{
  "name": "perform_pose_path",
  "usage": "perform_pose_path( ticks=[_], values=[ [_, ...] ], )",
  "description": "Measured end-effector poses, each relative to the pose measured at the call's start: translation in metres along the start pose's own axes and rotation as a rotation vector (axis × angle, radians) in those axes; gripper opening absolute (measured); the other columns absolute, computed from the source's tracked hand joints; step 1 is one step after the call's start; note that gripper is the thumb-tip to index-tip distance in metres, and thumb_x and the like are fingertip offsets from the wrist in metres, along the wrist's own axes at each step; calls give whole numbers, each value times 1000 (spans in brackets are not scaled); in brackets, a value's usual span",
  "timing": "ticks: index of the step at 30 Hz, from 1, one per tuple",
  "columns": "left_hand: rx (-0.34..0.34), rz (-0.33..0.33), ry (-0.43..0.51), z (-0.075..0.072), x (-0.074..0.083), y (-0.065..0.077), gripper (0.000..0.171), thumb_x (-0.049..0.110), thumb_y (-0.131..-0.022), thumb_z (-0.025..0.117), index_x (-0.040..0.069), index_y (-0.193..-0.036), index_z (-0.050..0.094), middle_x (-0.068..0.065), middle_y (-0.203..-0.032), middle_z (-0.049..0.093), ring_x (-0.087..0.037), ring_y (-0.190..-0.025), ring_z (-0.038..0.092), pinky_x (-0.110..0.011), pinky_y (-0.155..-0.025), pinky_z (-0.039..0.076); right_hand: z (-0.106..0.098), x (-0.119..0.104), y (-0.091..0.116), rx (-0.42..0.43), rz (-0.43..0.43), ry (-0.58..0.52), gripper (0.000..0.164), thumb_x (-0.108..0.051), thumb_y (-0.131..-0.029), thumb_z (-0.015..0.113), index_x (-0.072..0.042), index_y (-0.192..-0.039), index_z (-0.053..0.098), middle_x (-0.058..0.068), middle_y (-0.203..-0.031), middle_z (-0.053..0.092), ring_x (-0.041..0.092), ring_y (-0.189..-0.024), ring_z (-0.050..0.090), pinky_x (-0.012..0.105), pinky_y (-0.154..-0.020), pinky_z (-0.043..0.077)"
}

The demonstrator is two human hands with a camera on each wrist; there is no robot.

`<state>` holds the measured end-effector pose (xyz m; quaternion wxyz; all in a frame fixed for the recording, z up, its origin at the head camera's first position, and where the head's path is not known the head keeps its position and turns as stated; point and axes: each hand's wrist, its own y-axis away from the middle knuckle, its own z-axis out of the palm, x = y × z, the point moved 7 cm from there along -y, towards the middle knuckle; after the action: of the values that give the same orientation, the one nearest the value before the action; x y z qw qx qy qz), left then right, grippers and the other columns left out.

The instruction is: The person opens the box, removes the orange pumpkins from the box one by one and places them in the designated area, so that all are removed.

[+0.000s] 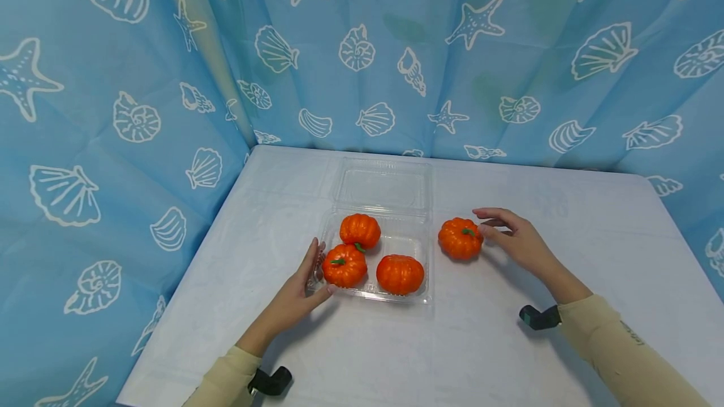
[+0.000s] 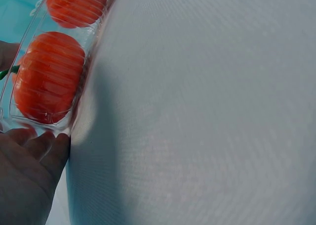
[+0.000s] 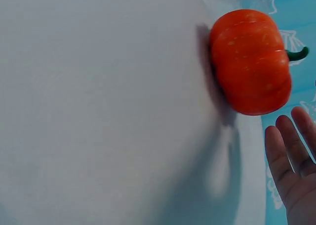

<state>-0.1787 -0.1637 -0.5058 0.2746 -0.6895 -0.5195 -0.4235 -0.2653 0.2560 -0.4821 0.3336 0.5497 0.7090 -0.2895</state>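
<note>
A clear plastic clamshell box (image 1: 370, 296) lies with its lid open on the table and holds three small orange pumpkins. One pumpkin (image 1: 344, 266) sits at its front left, another (image 1: 360, 231) behind that, and a third (image 1: 400, 274) at the front right. My left hand (image 1: 294, 300) rests against the box's left side, fingers along the wall and thumb near the front corner. A fourth pumpkin (image 1: 460, 238), with a green stem, stands on the table right of the box. Beside it hovers my right hand (image 1: 517, 240), fingers spread, with a small gap showing in the right wrist view.
The see-through lid (image 1: 384, 187) lies folded back behind the box. A white cloth (image 1: 481, 357) covers the table. Blue curtains (image 1: 351, 93) with shell and starfish prints hang along the back and left edges. Each wrist wears a black camera mount (image 1: 540, 317).
</note>
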Motion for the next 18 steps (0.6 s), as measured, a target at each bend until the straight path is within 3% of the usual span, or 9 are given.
perform_pose_path(
  ticks=[7,18],
  values=[
    [3,3,-1,-1,3,1,99,33,-95,72,17,-165,4,-4,-168,22,-27,-153,26,-51,-119,28,-5,-15,-2,26,-51,16,43,-31,-104,61,-13,-143,57,13,-141,59,30,-122,57,4,-88,41],
    [6,3,-6,-1,1,0,99,34,-95,71,18,-165,4,-3,-168,23,-27,-153,26,-51,-118,28,-3,-41,-2,18,-71,5,43,-33,-103,62,-14,-141,59,12,-138,60,29,-121,57,5,-88,43]
  ],
)
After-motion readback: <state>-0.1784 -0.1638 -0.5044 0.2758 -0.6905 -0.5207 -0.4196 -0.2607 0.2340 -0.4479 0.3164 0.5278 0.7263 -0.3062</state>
